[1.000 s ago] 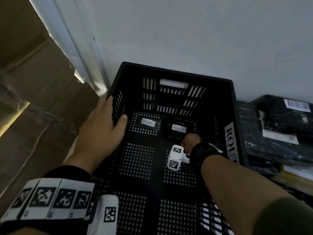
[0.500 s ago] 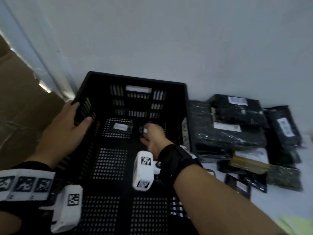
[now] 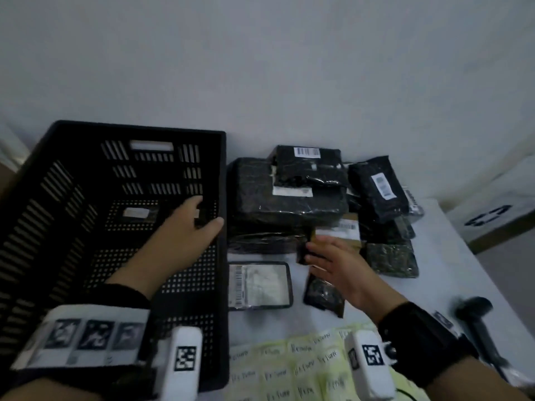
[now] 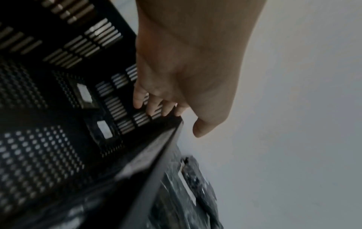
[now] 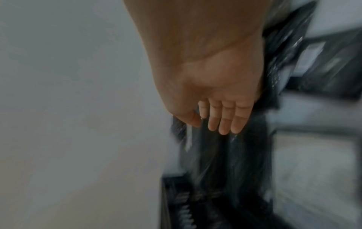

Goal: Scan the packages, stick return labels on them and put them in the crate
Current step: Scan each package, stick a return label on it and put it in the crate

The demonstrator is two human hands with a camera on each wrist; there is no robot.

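Label sheet (image 3: pixel 301 369) — nearest, yellow, handwritten return labels, flat on the table (image 3: pixel 451 273). Scanner (image 3: pixel 477 322) lies at right, untouched. Right hand (image 3: pixel 338 264): out of the crate since a second ago, empty, fingers spread, over the small dark packages (image 3: pixel 324 293). Left hand (image 3: pixel 179 235): fingers hooked over the crate (image 3: pixel 86 227) wall's rim, now on the right side. Two labelled packages in the crate (image 3: pixel 136 213) — next pick likely beginning. Package stack (image 3: pixel 289 204) waits behind.
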